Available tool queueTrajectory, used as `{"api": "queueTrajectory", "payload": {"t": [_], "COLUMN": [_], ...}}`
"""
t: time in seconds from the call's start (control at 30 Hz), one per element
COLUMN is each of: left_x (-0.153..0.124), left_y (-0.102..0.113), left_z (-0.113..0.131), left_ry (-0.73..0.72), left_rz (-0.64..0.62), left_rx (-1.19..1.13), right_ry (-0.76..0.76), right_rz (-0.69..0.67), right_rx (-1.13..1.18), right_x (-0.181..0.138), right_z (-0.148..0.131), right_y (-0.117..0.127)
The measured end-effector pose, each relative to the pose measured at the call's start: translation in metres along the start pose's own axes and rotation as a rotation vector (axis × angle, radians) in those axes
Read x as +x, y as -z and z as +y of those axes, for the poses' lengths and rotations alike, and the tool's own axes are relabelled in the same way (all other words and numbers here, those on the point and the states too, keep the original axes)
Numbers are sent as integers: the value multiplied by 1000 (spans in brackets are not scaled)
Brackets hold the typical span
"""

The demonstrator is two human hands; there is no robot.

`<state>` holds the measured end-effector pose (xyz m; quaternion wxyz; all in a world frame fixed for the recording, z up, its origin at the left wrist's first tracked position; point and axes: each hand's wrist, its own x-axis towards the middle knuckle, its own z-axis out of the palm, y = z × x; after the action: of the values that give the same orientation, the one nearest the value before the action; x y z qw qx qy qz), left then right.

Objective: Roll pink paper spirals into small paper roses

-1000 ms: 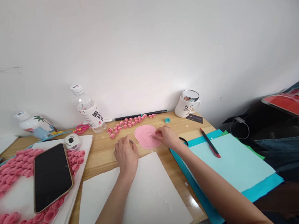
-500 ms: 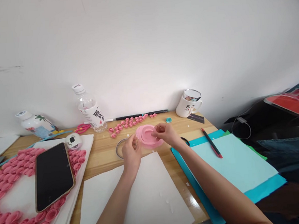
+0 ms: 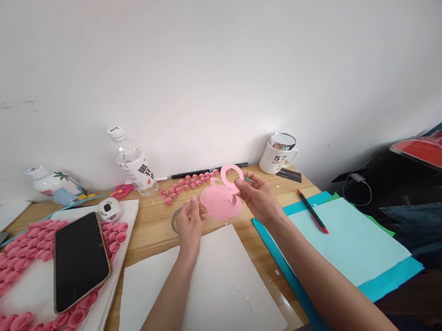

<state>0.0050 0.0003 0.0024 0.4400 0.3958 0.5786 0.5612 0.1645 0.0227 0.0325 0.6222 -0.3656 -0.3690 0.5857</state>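
Note:
My left hand (image 3: 192,219) pinches the left edge of a stack of pink paper spiral discs (image 3: 220,204), held just above the wooden table (image 3: 153,230). My right hand (image 3: 258,196) grips the right side of the stack, and its fingers lift a pink spiral strip (image 3: 232,175) up out of the top disc. A clear tape ring (image 3: 175,220) lies on the table under my left hand. Small rolled pink paper roses (image 3: 190,183) lie in a row behind the hands.
A white sheet (image 3: 199,293) lies in front of me. Left: a white board (image 3: 128,212) with pink roses and a phone (image 3: 79,258). Right: blue papers (image 3: 347,242) with a red pen (image 3: 313,212). At the back stand two bottles (image 3: 133,161), a mug (image 3: 278,154), a black pen (image 3: 206,171).
Both hands picked the pink discs off the table and raised them. My right hand has since pulled a spiral strip upward from the top disc. The tape ring is now uncovered.

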Motion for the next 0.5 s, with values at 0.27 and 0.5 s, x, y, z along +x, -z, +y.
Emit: {"api": "queueTrajectory", "payload": {"t": [0.27,0.5], "left_x": [-7,-4], "left_y": [-5,0], "left_z": [7,7], "left_ry": [123,213], "left_rz": [-314,-294], "left_rx": [-248,-256], "right_ry": [-40,104], "right_rz": [-89,19], "right_rx": [-170,-580], "right_x": [-12,-8], "right_z": [11,30], "right_y": [1,14]}}
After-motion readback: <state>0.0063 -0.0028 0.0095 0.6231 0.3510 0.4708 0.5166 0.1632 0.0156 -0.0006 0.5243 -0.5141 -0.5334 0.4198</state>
